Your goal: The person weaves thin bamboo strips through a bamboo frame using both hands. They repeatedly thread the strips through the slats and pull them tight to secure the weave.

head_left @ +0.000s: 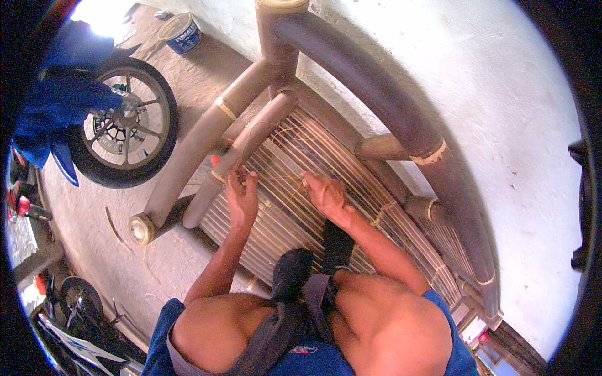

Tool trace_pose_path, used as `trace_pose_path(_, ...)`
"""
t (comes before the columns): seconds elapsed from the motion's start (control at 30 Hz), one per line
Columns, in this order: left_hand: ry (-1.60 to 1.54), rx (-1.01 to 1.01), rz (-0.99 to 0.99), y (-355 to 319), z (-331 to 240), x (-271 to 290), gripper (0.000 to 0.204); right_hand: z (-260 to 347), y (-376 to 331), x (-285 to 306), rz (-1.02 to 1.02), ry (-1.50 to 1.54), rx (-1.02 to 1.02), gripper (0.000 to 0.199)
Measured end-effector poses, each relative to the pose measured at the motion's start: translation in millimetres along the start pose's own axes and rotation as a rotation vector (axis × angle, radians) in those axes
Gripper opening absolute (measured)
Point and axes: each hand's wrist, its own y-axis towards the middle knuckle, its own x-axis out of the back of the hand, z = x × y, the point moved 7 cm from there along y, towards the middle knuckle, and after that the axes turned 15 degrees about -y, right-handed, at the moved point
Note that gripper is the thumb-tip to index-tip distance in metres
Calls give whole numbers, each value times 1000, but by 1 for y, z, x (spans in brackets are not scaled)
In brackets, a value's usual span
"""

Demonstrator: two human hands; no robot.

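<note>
Hard to make out: thin cane strands [285, 178], pale against the slatted seat [276, 219] of a bamboo bench [376, 94], ends lost under fingers. Stretched roughly crosswise between both hands, long axis left to right. Left hand [241, 197] pinched shut on the strands beside the front pole [241, 147]. Right hand [326, 193] curled closed on the same strands. Motorcycle wheel [125, 125] partly hidden behind blue bodywork.

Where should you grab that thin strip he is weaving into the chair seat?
Probably pinch the thin strip from above, near where it crosses the slatted seat, between the left hand and right hand. It is flat, narrow and lies taut there.
</note>
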Motion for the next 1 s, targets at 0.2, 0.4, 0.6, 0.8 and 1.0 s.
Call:
trace_pose_path(0.2,368,-323,142,-18,-38,-32,44,-2,-4,-22,-202,-353,130,32)
trace_pose_path(0.4,517,-423,463,-23,-33,-76,27,-9,-18,-16,-21,-327,-17,16)
trace_pose_path(0.6,724,-553,642,-13,-9,-105,25,-4,-20,-7,-2,-366,-53,15)
trace_pose_path(0.8,953,-488,744,-2,9,-120,28,-11,-22,5,-4,-243,-105,21)
trace_pose_path(1.0,933,-309,656,5,19,-122,24,-9,-26,18,106,-77,-183,24)
